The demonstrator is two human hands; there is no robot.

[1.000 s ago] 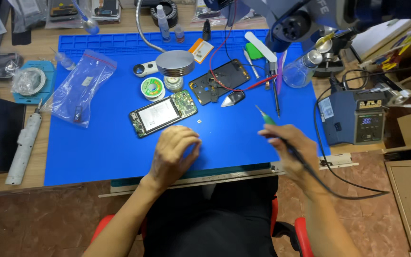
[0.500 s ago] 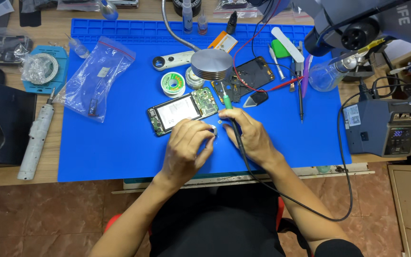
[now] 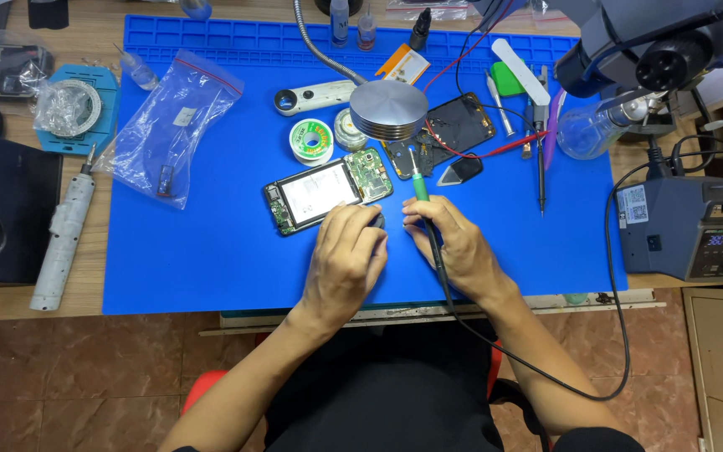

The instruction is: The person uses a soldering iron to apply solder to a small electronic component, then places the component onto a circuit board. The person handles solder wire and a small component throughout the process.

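An opened phone [image 3: 324, 194] with a bare green circuit board and a pale inner plate lies on the blue work mat [image 3: 211, 259]. My left hand [image 3: 346, 259] rests on the mat just below it, fingertips at its lower right corner on a small dark part. My right hand [image 3: 453, 243] grips a green-tipped soldering iron [image 3: 420, 186] like a pen, its tip pointing up toward the phone's right end. The iron's black cable runs down past my wrist and loops to the right.
A round metal lamp head [image 3: 388, 109] hangs over the mat. A solder spool [image 3: 311, 141], a black phone back [image 3: 449, 130], tweezers and a probe lie near. A plastic bag [image 3: 169, 125] is left; the soldering station [image 3: 688, 226] stands right; an electric screwdriver [image 3: 62, 238] is far left.
My right hand swung in from the mat's right side with the iron and now sits beside my left hand below the phone. The view has shifted closer.
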